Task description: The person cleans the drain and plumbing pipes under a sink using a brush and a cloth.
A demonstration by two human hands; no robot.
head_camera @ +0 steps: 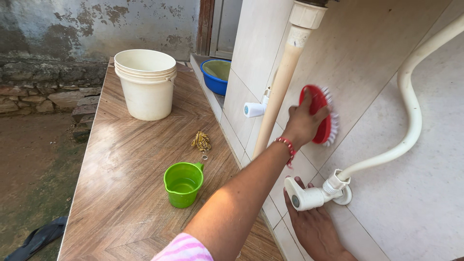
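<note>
Left hand (305, 122) is wrapped over the back of a red brush (319, 115), fingers curled around its rim, bristles pressed flat against the tiled wall (386, 67). The brush sits under the palm, its white bristles showing at the right edge beyond the fingers. A red bracelet (288, 147) circles that wrist. Just left of the brush a beige pipe (282, 82) runs down the wall, with a small white tap (254, 109) at its side. Right hand (314, 224) lies lower on the wall, fingers spread and laid flat, directly beneath a second white tap (309, 195); the fingertips reach behind the tap body, and contact looks likely but cannot be confirmed from this angle. A white hose (411, 111) rises from that tap and curves up the wall. On the floor (125, 193) to the left: green cup (183, 183), small brown scrubber (201, 140), white bucket (146, 84), blue basin (215, 76) further back.
</note>
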